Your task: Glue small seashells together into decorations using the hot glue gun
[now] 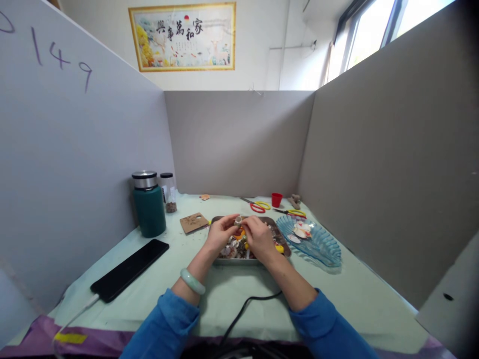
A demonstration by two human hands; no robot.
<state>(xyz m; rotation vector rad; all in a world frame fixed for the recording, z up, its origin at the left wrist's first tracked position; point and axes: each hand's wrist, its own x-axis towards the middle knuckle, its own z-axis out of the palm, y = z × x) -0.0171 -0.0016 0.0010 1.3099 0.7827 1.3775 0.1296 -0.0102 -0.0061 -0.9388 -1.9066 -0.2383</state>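
Grey partition panels (239,144) fill the sides and middle of the frame around a bench (149,294) with a pale green cover. At centre, a metal tray (239,262) holds a jumble of small mixed pieces; right of it lies a blue scalloped plate (331,252) with flat, pale cutouts on it. A black phone (130,271) lies at lower left, below a teal flask (149,212). The hands meet above the tray: the left hand (221,230) pinches a small whitish piece (238,220) in its fingertips, while the right hand (258,237) has its fingers bunched just beside it; whether they grip it, I cannot tell. A red cup (277,200) stands beyond, right of centre.
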